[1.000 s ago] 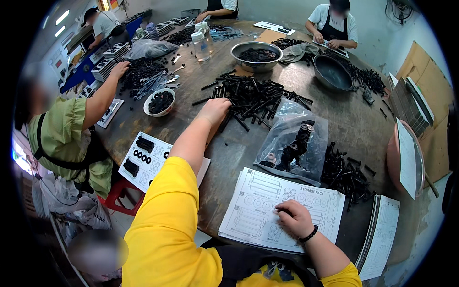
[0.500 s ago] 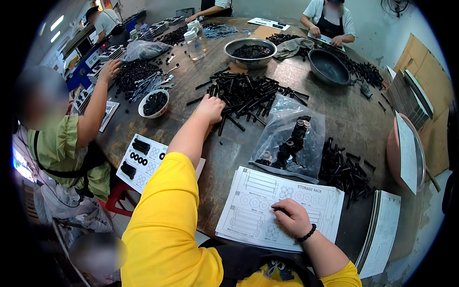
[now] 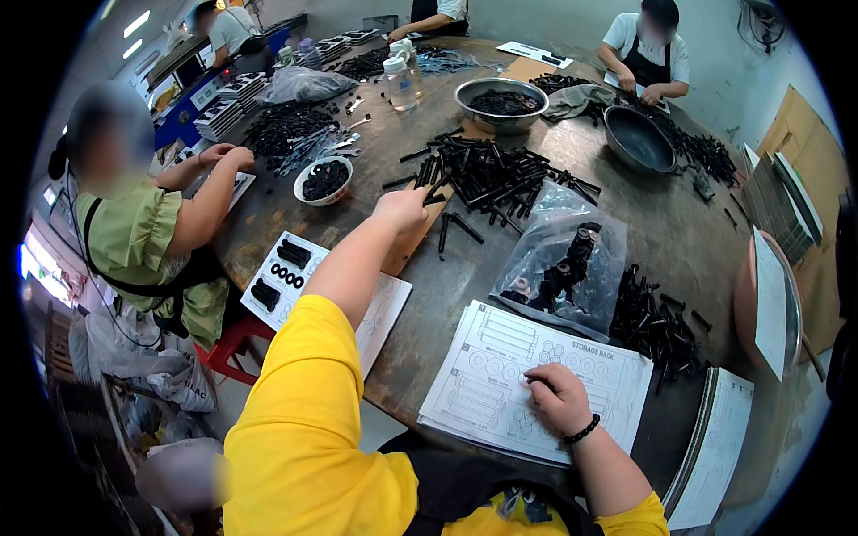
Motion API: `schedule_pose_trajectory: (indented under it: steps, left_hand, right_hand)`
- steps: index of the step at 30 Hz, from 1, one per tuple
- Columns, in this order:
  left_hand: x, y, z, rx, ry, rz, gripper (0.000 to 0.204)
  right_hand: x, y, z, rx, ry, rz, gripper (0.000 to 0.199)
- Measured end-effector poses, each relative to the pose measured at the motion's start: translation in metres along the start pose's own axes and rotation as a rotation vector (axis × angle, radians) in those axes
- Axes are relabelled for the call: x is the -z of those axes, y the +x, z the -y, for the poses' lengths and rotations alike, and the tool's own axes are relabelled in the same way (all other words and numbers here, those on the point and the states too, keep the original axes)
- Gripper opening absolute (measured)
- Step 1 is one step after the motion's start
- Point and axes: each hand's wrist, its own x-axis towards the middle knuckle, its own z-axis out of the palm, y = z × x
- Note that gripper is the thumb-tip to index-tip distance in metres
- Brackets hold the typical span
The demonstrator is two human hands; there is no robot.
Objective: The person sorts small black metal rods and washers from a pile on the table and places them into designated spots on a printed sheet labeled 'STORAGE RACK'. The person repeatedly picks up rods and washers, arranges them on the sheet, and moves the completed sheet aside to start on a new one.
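**Black bolts lie just past the outstretched left hand**

Black bolts (image 3: 500,179) form a loose heap near the middle of the round surface (image 3: 661,232), and the left hand (image 3: 402,210) sits at the heap's near edge, touching or all but touching the closest pieces. Its fingers curl downward; whether the grip has closed on a bolt I cannot tell, since the back of the hand hides the fingertips. The right hand (image 3: 559,397) rests flat on a printed sheet (image 3: 500,375) at the surface's near rim, its grip loosely bent and holding nothing visible.

From the left hand the heap spreads away and to the right. Most bolts point their long axes toward the far right, though many cross one another. 2 stray bolts (image 3: 456,230) lie apart, just right of the hand. The left hand is clearly nearer; the right is well apart.

A clear bag of black parts (image 3: 559,268) lies between heap and sheet. Bare surface opens left of the hand, toward a white bowl (image 3: 323,180).
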Motion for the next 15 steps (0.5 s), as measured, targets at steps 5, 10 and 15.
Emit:
schedule_pose_trajectory:
  steps: [5, 10, 15]
  left_hand:
    - [0.010, -0.027, -0.008, -0.016, -0.122, -0.060, 0.028]
    - [0.027, -0.071, -0.050, -0.283, -0.344, -0.106, 0.027]
    - [0.031, -0.127, -0.106, -0.479, -0.490, 0.088, 0.035]
  right_hand:
    - [0.000, 0.000, -0.001, -0.052, 0.038, -0.006, 0.018]
    - [0.012, 0.025, 0.003, 0.003, -0.162, -0.113, 0.041]
    - [0.031, 0.075, 0.060, 0.466, -0.796, -0.375, 0.061]
